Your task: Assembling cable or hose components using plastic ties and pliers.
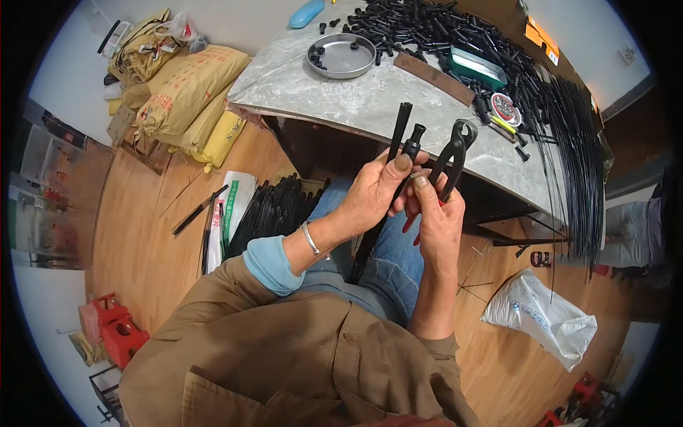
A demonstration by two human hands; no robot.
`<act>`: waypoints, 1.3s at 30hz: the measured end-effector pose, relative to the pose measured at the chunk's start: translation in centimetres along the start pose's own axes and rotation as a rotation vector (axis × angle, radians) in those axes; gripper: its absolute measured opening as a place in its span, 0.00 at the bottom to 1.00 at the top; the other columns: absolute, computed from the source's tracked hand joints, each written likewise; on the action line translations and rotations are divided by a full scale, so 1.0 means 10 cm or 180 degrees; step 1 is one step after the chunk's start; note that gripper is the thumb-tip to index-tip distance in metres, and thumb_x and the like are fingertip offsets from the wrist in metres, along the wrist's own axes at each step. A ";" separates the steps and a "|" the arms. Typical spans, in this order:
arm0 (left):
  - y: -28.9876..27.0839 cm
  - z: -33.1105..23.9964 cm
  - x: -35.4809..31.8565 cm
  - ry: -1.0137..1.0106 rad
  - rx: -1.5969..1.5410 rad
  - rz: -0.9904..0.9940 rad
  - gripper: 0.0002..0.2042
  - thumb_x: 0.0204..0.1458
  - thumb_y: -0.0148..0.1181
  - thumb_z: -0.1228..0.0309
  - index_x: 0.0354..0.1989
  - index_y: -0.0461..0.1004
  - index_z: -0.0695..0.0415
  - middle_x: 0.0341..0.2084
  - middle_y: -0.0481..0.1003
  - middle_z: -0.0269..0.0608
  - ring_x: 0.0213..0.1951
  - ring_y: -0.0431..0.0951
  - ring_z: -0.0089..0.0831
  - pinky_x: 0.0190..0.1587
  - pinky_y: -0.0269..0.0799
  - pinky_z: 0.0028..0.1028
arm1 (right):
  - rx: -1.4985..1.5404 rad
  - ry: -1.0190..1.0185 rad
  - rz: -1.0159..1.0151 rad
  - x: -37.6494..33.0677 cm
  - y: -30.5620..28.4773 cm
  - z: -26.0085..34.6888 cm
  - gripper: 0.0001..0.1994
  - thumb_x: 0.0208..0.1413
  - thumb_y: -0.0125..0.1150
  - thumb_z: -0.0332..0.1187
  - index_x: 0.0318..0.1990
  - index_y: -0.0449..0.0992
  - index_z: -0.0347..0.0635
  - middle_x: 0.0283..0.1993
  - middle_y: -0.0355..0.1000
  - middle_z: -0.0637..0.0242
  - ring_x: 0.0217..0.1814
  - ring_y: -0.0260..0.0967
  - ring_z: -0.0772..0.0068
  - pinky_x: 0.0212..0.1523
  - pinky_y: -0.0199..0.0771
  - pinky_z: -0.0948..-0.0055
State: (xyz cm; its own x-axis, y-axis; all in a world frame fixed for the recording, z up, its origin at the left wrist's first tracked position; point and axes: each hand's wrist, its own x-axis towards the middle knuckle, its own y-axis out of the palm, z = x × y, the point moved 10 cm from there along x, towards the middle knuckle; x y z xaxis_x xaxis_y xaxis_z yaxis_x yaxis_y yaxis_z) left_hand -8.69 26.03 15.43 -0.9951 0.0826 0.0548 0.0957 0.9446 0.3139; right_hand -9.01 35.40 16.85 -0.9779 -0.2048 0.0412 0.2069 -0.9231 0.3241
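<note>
Just below the table edge (370,124), both hands meet over the lap, with open room between knees and tabletop. Left hand (370,196) is clenched around two black rods (400,135) that stand nearly upright, their tops rising past the table's rim, thumb pressed along one. Right hand (437,217) grasps the pincers (455,149) by the red-tipped handles, head up, touching the rods' side. A tray (341,55) sits well apart on the table; more rods (274,206) lie bundled on the floor at left.
</note>
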 end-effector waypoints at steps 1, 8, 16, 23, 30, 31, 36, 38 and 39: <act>-0.01 0.00 0.00 0.0016 0.0004 -0.0018 0.30 0.58 0.44 0.43 0.51 0.69 0.61 0.26 0.71 0.29 0.20 0.64 0.11 0.19 0.59 0.14 | -0.0011 0.0008 0.0018 0.00 0.01 0.00 0.09 0.62 0.52 0.34 0.32 0.70 0.38 0.23 0.66 0.69 0.21 0.64 0.81 0.21 0.61 0.81; -0.03 -0.01 0.01 0.0038 -0.0001 -0.0012 0.29 0.59 0.44 0.44 0.51 0.69 0.60 0.26 0.72 0.29 0.19 0.63 0.10 0.18 0.59 0.14 | -0.0175 0.0013 -0.0068 -0.01 0.02 0.02 0.08 0.62 0.52 0.33 0.34 0.72 0.38 0.24 0.65 0.72 0.22 0.63 0.82 0.21 0.60 0.82; -0.02 0.03 0.03 0.0026 -0.0119 -0.0014 0.27 0.60 0.45 0.46 0.50 0.69 0.61 0.25 0.71 0.28 0.19 0.63 0.10 0.18 0.58 0.13 | -0.0004 0.0074 -0.0060 0.01 -0.01 -0.05 0.08 0.62 0.53 0.33 0.36 0.71 0.37 0.24 0.65 0.71 0.22 0.62 0.81 0.22 0.59 0.81; -0.01 -0.01 0.03 0.0054 -0.0127 -0.0023 0.27 0.60 0.46 0.47 0.50 0.69 0.62 0.28 0.74 0.30 0.20 0.63 0.10 0.19 0.59 0.13 | -0.0132 0.0026 -0.0042 0.02 -0.03 -0.04 0.08 0.62 0.53 0.33 0.36 0.71 0.36 0.24 0.65 0.71 0.22 0.61 0.81 0.22 0.59 0.81; -0.02 -0.03 0.03 0.0149 -0.0008 -0.0098 0.27 0.60 0.46 0.47 0.51 0.69 0.62 0.28 0.75 0.32 0.20 0.63 0.11 0.20 0.60 0.14 | -0.0087 0.0011 -0.0228 0.01 -0.06 -0.04 0.08 0.61 0.55 0.32 0.36 0.71 0.36 0.23 0.64 0.73 0.21 0.60 0.82 0.21 0.58 0.81; -0.02 -0.03 0.02 0.0160 0.0090 -0.0083 0.27 0.60 0.46 0.48 0.51 0.70 0.62 0.27 0.75 0.32 0.20 0.64 0.11 0.20 0.60 0.14 | -0.0092 0.0014 -0.0224 0.00 -0.05 -0.04 0.08 0.61 0.55 0.32 0.36 0.71 0.36 0.23 0.64 0.73 0.21 0.60 0.82 0.21 0.58 0.81; 0.02 0.00 0.01 0.0013 0.0013 0.0106 0.28 0.61 0.44 0.46 0.48 0.72 0.63 0.22 0.72 0.31 0.18 0.64 0.12 0.19 0.60 0.15 | -0.0832 -0.0131 -0.0131 0.03 -0.06 0.10 0.08 0.59 0.58 0.31 0.39 0.74 0.36 0.21 0.64 0.74 0.19 0.59 0.85 0.17 0.56 0.83; 0.04 0.01 0.01 -0.0091 -0.0024 0.0187 0.29 0.61 0.44 0.45 0.47 0.73 0.63 0.21 0.71 0.30 0.18 0.65 0.13 0.18 0.60 0.16 | -0.1098 -0.0062 -0.0055 0.06 -0.14 0.15 0.09 0.59 0.58 0.32 0.41 0.75 0.36 0.22 0.65 0.74 0.19 0.59 0.85 0.17 0.56 0.84; 0.06 -0.01 0.01 -0.0123 0.0094 0.0236 0.31 0.60 0.41 0.43 0.47 0.73 0.63 0.19 0.69 0.30 0.18 0.65 0.14 0.19 0.60 0.16 | -0.1351 0.0014 0.0028 0.07 -0.16 0.14 0.10 0.58 0.59 0.32 0.43 0.76 0.36 0.22 0.66 0.74 0.20 0.59 0.86 0.17 0.57 0.84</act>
State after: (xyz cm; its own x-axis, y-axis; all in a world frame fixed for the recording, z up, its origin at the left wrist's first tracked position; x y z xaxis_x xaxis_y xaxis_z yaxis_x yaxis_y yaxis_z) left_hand -8.75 26.56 15.66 -0.9856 0.1644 0.0400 0.1690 0.9444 0.2822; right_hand -10.11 37.21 17.72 -0.9761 -0.2139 0.0380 0.2096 -0.9732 -0.0941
